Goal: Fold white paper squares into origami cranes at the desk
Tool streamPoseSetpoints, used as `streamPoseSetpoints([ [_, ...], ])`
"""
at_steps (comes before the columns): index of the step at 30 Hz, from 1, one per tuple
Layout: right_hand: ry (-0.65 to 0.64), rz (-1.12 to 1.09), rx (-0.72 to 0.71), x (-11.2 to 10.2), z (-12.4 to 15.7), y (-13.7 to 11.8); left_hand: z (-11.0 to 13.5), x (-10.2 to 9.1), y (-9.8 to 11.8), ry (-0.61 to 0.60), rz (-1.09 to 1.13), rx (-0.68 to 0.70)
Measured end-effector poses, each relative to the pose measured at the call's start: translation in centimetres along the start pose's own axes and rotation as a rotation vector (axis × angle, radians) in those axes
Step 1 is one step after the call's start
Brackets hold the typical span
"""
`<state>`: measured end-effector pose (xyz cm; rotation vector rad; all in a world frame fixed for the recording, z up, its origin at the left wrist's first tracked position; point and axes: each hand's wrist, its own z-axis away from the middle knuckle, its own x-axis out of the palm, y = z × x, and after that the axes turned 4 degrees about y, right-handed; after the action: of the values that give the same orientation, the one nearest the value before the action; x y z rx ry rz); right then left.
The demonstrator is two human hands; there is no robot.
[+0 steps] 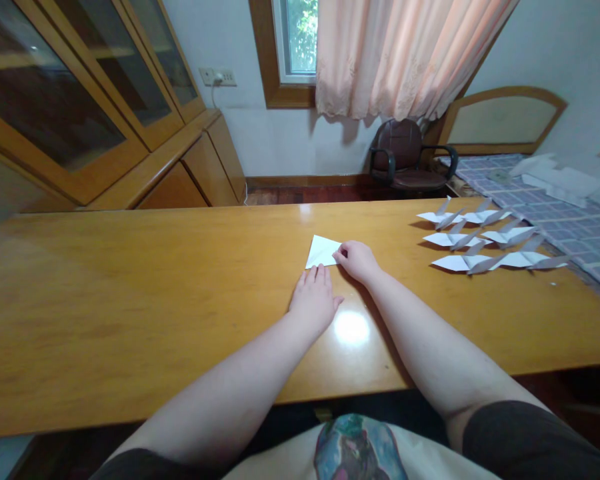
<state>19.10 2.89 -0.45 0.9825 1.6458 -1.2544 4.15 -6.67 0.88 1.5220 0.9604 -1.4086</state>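
A small folded piece of white paper lies on the wooden table in front of me. My left hand rests flat with its fingers stretched out, the fingertips at the paper's near edge and the thumb apart. At the paper's right end, my right hand is closed, thumb and fingers pinching the edge; that corner is hidden behind the fingers. To the right stand several folded white paper cranes in rows, apart from both hands.
Past the table's far edge are a brown office chair and a pink curtain by the window. A wooden cabinet with glass doors stands at the left. A bed with a checked cover is at the right.
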Motion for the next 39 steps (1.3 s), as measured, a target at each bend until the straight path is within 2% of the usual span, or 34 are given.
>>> streamPoseSetpoints([
  [19, 0.01, -0.007, -0.01, 0.1, 0.0, 0.1, -0.2, 0.4, -0.1, -0.043, 0.018, -0.042],
  [30, 0.01, -0.028, 0.041, 0.3, 0.0, 0.2, -1.1, -0.3, -0.9, 0.019, -0.018, -0.015],
  [39, 0.015, -0.04, 0.063, 0.2, 0.0, 0.2, -0.9, 0.4, -0.7, 0.022, -0.019, -0.032],
])
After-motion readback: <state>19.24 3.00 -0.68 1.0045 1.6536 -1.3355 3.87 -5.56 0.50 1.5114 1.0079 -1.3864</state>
